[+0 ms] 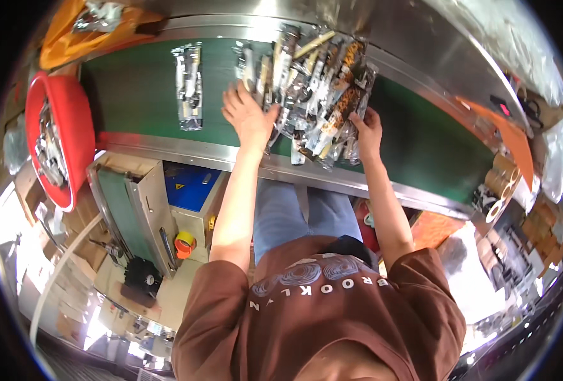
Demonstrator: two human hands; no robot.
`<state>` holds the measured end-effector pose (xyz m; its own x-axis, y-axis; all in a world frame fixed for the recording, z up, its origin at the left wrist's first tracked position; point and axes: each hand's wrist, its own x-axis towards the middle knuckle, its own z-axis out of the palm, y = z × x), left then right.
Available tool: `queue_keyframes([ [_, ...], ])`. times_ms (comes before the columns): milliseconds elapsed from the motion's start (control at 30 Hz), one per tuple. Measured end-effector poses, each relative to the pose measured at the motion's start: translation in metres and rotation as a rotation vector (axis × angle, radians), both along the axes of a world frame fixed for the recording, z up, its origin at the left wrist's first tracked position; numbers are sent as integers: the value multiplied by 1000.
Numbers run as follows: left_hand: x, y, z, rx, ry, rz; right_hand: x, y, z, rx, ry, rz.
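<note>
Head view: both hands on a heap of clear sachets (313, 95) lying on the green conveyor belt (135, 95). Left hand (248, 114) spread flat, pressing the heap's left edge; right hand (365, 130) cupped, fingers curled at its lower right corner. Step, as I judge it: gathering the heap between the palms. One separate sachet (188, 86) lies apart, leftward. Red tub (72, 120) at the belt's end holds more.
</note>
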<state>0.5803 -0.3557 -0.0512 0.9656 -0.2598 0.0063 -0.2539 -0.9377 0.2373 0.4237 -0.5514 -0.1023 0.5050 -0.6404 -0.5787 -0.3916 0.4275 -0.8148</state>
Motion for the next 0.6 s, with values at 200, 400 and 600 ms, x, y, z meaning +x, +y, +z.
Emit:
queue_keyframes([
  [200, -56, -50, 16, -345, 67, -270, -43, -27, -20, -134, 84, -117],
  [400, -56, -51, -20, -321, 224, -135, -35, -16, 4, -333, 294, -11],
  [600, -59, -53, 19, -129, -106, -227, -47, -30, 12, 125, 164, -17],
])
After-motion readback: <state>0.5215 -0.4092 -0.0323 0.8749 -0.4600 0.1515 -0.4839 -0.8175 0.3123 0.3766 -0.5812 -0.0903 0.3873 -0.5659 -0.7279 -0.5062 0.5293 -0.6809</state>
